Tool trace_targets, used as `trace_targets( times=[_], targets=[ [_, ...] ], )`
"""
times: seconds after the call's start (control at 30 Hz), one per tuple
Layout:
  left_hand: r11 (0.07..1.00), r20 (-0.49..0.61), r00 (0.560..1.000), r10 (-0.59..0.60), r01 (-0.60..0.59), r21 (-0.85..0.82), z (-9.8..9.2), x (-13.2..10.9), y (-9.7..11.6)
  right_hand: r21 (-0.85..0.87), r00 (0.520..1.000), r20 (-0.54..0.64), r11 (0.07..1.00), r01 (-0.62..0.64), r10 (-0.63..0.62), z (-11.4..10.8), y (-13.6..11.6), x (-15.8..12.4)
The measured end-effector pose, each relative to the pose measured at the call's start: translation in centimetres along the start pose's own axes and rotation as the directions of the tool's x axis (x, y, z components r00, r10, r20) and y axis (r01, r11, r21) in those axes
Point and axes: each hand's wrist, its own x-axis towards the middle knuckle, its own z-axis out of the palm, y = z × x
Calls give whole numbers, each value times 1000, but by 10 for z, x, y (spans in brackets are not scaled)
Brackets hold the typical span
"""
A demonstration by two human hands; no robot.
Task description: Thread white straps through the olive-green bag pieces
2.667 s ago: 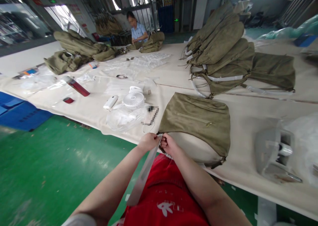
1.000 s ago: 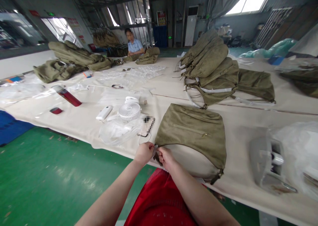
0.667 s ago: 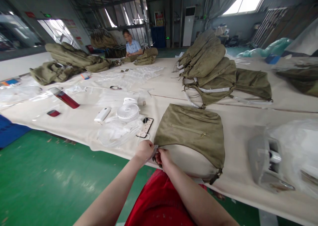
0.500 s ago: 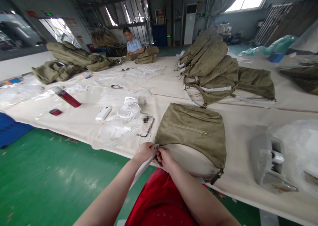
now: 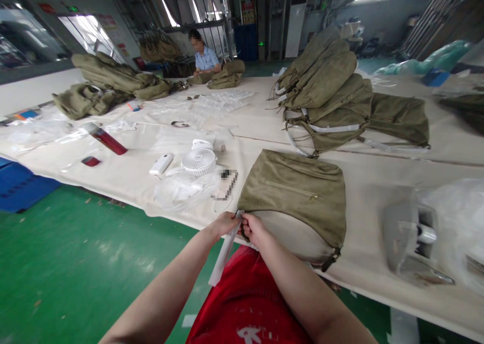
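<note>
An olive-green fabric bag [image 5: 293,183] with a zipped pocket lies flat in front of me, its curved opening toward my body. At its near left corner my left hand [image 5: 228,223] pinches a strip of white wrapping [image 5: 223,263], whose loose end hangs down past the table edge. My right hand [image 5: 252,228] is closed right beside it, fingers curled at the bag's corner, where the dark strap end is mostly hidden. The strip passes between the two hands.
More olive bags [image 5: 325,97] with white-wrapped straps are piled behind. To the left stand a white fan [image 5: 199,161], a phone [image 5: 227,184], a red flask [image 5: 109,140] and plastic film. A tape dispenser [image 5: 410,243] sits right. Another person [image 5: 206,59] works across the table.
The white strip's loose end has swung out and now hangs free below my left hand. Both hands stay at the bag's corner; the view has shifted slightly.
</note>
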Motion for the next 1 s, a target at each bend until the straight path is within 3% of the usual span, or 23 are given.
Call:
trace_targets(
  times=[0.2,0.47,0.7,0.8,1.0],
  targets=[
    [994,99,995,-17,28,-109,3,3,1,-26,991,60,993,-116,118,0,-12,10],
    [996,64,995,77,-79,35,-2,-1,0,44,997,82,999,-15,11,-3,-4,-4],
    [987,125,980,156,-159,15,4,-17,-4,12,998,56,1000,-1,0,-10,7,-20],
    [987,163,974,160,-153,-54,11,-29,-12,-13,999,30,1000,-24,24,-11,14,-30],
    [936,230,964,134,-47,-348,18,-42,-36,-35,998,-10,998,-59,58,-11,30,-39]
  ],
)
